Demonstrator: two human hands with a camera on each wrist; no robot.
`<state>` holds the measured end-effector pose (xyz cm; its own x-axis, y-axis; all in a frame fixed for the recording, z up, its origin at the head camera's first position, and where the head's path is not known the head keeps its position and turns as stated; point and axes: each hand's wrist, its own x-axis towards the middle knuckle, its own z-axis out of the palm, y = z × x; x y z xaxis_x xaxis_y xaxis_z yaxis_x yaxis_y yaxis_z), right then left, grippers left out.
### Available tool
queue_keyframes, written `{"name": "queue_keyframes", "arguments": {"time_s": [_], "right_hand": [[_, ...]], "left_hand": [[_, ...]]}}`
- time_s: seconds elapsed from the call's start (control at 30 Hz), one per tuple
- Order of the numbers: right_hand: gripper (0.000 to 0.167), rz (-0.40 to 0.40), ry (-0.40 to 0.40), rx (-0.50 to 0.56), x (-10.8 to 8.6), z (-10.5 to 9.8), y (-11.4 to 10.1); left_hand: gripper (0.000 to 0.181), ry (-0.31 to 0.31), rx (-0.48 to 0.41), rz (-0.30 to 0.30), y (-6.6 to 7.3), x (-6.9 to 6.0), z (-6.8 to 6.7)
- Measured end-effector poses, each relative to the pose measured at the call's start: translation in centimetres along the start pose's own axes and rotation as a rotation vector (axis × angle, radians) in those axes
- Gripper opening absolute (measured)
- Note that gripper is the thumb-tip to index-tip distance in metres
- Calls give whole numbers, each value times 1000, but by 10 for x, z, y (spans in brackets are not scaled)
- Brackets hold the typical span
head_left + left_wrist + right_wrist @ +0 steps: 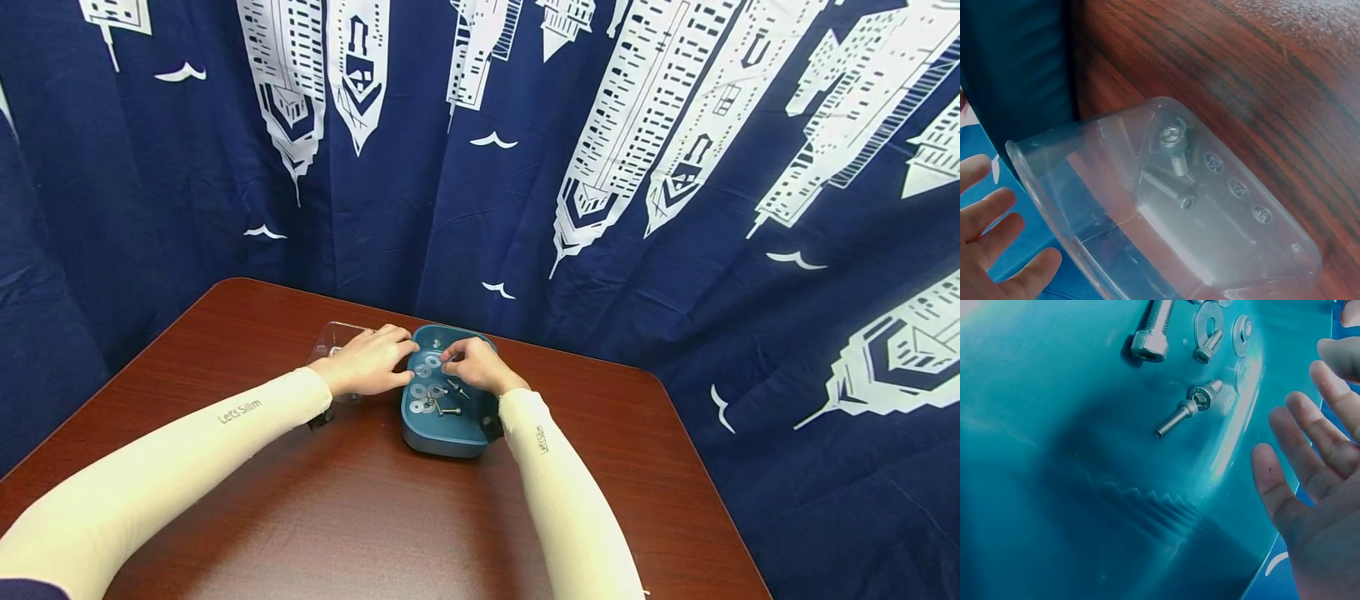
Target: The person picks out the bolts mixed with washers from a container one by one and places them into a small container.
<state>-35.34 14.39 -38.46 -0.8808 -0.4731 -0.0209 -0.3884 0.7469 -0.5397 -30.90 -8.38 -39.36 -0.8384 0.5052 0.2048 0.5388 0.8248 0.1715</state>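
Note:
In the head view my right hand (480, 367) is over the blue bin (442, 446), its thumb and forefinger tips close together. Whether something small is between them cannot be made out. Its other fingers show loosely bent in the right wrist view, beside screws (1175, 419) and washers (1209, 322) on the bin floor. At the bin's left rim, my left hand (372, 365) has its fingers spread and holds nothing visible. Under that hand, the clear plastic container (1260, 256) holds a thick socket screw (1173, 137) and a thinner screw (1169, 190).
Both containers stand on a reddish-brown wooden table (360, 508), towards its back edge. A dark blue curtain (420, 208) with white building prints hangs behind it. The clear container is beside the bin's left wall.

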Motion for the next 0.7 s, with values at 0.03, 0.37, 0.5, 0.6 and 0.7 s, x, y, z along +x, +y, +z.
{"name": "queue_keyframes", "arguments": {"time_s": [0.03, 0.37, 0.5, 0.6, 0.7], "right_hand": [[25, 5, -1, -1, 0, 0, 0], [23, 38, 5, -15, 4, 2, 6], [21, 59, 2, -10, 5, 3, 7], [19, 87, -2, -3, 6, 5, 7], [16, 107, 4, -3, 8, 7, 8]], "left_hand": [[53, -1, 2, -2, 0, 0, 0], [54, -19, 17, -18, 4, 2, 3], [55, -27, 22, -26, 5, 4, 5], [56, -37, 24, -35, 5, 4, 6], [56, -36, 30, -38, 4, 4, 5]]}}
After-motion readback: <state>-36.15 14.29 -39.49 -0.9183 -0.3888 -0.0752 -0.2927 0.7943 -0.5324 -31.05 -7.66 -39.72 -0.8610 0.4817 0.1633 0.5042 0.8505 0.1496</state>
